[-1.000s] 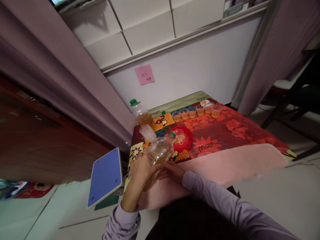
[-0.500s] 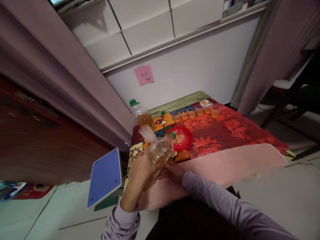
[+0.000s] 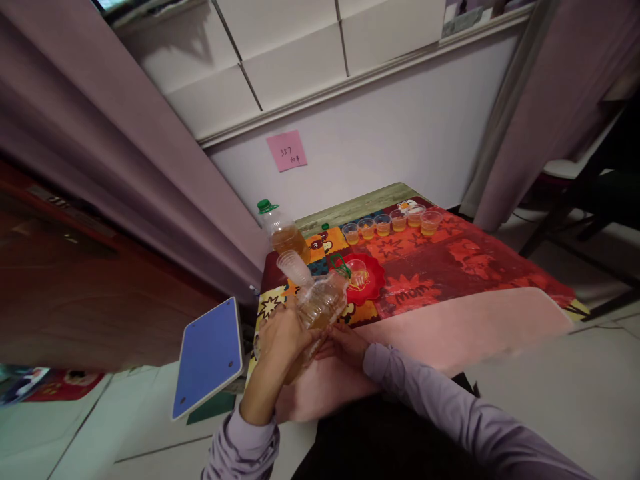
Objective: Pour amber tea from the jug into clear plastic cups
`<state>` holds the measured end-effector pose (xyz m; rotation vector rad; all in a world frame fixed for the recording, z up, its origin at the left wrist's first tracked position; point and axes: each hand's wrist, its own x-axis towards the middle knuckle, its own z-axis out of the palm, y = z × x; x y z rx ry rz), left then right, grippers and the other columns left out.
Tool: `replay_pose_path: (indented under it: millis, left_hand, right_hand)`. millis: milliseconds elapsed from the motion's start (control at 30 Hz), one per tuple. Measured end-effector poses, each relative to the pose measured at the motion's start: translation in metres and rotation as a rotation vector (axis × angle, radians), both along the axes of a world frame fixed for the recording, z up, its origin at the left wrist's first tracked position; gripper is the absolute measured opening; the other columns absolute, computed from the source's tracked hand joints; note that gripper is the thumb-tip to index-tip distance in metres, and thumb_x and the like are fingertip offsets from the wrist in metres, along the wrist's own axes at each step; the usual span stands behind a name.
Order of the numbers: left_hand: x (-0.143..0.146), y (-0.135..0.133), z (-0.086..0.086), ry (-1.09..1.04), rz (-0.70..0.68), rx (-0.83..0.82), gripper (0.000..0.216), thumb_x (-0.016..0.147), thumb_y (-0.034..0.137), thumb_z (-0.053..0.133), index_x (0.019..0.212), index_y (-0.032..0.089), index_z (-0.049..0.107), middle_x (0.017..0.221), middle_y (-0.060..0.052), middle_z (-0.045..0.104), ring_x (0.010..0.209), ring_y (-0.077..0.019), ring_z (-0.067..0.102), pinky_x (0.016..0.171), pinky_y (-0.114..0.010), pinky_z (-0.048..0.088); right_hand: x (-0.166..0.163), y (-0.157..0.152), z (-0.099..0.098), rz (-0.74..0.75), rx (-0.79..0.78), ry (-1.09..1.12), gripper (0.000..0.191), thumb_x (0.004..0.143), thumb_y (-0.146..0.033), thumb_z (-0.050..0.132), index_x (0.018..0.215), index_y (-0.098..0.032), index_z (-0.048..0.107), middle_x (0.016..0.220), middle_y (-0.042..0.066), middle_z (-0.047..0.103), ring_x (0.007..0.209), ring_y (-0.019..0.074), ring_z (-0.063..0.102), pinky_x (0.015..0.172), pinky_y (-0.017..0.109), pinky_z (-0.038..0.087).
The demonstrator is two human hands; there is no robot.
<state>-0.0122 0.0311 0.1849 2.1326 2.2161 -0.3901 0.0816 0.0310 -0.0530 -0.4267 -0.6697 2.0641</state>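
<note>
A large clear plastic bottle (image 3: pixel 323 300) of yellowish liquid lies tilted between my hands, its neck toward the red scalloped plate (image 3: pixel 377 291). My left hand (image 3: pixel 284 333) is wrapped round its near left side. On the lower right side, the fingers of my right hand (image 3: pixel 345 343) press against it. A green plastic handle (image 3: pixel 341 265) shows by the bottle's neck. In the plate stands a clear plastic cup (image 3: pixel 359 273); its contents are hard to make out. Beside the bottle, a stack of clear cups (image 3: pixel 293 268) lies on its side.
Several small cups of yellow liquid (image 3: pixel 383 225) form a row along the table's back. A second bottle (image 3: pixel 287 239) with a green cap stands at the back left. A small green cap (image 3: pixel 325 227) lies near it. A blue board (image 3: pixel 209 357) is left of the table (image 3: pixel 480 327).
</note>
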Motion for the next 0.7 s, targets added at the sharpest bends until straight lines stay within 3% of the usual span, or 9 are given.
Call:
replay_pose_path:
  millis: [700]
  left_hand:
    - [0.0017,-0.0003,0.002,-0.011,0.012,-0.006,0.084,0.082,0.06,0.079,0.148,0.016,0.053,0.139,-0.023,0.072,0.123,-0.0412,0.073,0.101,-0.047,0.053]
  right_hand:
    - [0.0009,-0.0003,0.0012,0.005,0.0,-0.015,0.068,0.073,-0.076,0.089,0.106,-0.019,0.073,0.094,0.007,0.082,0.089,0.0283,0.081,0.095,0.054,0.061]
